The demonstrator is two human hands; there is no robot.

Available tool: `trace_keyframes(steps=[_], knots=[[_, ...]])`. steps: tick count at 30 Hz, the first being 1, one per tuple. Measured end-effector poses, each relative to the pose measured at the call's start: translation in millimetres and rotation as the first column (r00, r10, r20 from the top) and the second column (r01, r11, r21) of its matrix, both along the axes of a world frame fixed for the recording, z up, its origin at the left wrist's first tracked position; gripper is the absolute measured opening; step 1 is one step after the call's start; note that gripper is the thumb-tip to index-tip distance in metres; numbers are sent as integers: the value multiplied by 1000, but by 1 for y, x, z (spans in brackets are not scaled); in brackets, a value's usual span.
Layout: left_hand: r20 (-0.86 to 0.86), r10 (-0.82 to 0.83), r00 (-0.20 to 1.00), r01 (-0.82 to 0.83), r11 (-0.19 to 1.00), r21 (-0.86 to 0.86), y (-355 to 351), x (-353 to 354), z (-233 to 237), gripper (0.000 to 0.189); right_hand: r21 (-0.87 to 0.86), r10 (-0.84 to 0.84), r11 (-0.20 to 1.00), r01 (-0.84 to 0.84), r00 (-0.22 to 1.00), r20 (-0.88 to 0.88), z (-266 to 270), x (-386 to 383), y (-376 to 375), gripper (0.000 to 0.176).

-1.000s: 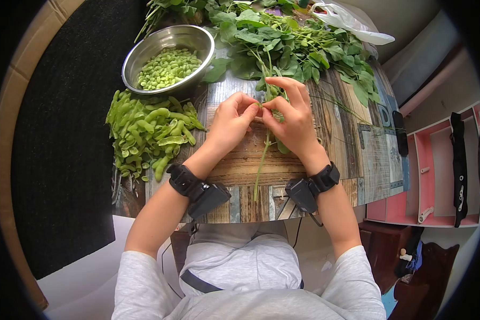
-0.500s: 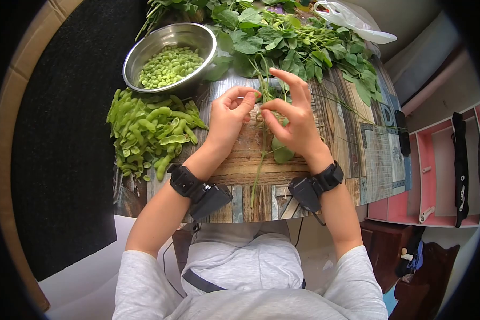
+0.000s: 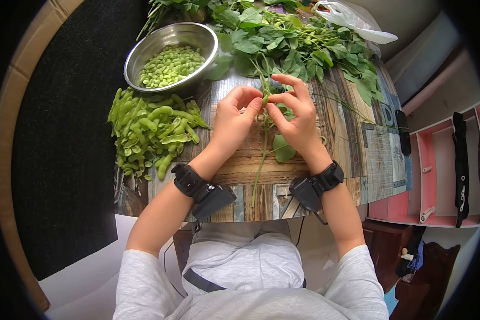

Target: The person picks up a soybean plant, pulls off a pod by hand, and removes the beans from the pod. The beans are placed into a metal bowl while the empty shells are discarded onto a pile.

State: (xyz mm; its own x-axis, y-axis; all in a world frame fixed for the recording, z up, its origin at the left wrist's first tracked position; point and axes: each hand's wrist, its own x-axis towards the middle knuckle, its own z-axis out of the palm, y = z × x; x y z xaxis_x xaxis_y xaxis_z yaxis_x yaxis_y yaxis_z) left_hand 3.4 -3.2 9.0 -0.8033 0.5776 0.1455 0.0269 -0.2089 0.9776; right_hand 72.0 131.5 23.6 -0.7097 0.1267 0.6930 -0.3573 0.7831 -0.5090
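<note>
Both hands meet over the wooden-patterned table, fingertips close together on a small green pod (image 3: 265, 100). My left hand (image 3: 234, 120) pinches it from the left with thumb and forefinger. From the right, my right hand (image 3: 297, 114) pinches the same spot, its other fingers raised. A green plant stem (image 3: 261, 173) with a round leaf (image 3: 284, 149) lies beneath and between the hands. Left of them is a pile of green pods (image 3: 152, 128). Behind that pile, a steel bowl (image 3: 212, 53) holds shelled green beans (image 3: 170, 66).
Leafy bean plants (image 3: 288, 42) cover the back of the table (image 3: 346, 160). A white plastic bag (image 3: 352, 21) lies at the back right. A pink and white shelf (image 3: 424, 176) stands to the right, and a black panel (image 3: 64, 133) to the left.
The hands have come together, and their fingertips now meet at the pod. My left hand has shifted slightly to the right.
</note>
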Motion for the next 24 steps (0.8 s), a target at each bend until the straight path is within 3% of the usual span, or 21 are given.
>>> trace_keyframes(steps=[3, 14, 16, 18, 24], knots=[[-138, 33, 990, -48, 993, -106, -2, -2, -1, 15, -16, 0, 1000, 0, 1000, 12, 0, 0, 0, 8], [-440, 115, 890, -203, 966, -158, -3, 3, 6, 12, -37, 31, 999, -30, 999, 17, 2, 1, -2, 6], [-485, 123, 866, -226, 961, -159, -3, 3, 5, 12, 82, -2, 997, 2, 1000, -3, 3, 2, -2, 7], [-574, 135, 808, -259, 956, -140, -3, 3, 4, 11, 114, -8, 993, 10, 1000, -17, 4, 2, -3, 7], [-604, 119, 788, -257, 956, -146, -4, 3, 6, 10, 199, -22, 979, 29, 999, -39, 4, 3, -5, 8]])
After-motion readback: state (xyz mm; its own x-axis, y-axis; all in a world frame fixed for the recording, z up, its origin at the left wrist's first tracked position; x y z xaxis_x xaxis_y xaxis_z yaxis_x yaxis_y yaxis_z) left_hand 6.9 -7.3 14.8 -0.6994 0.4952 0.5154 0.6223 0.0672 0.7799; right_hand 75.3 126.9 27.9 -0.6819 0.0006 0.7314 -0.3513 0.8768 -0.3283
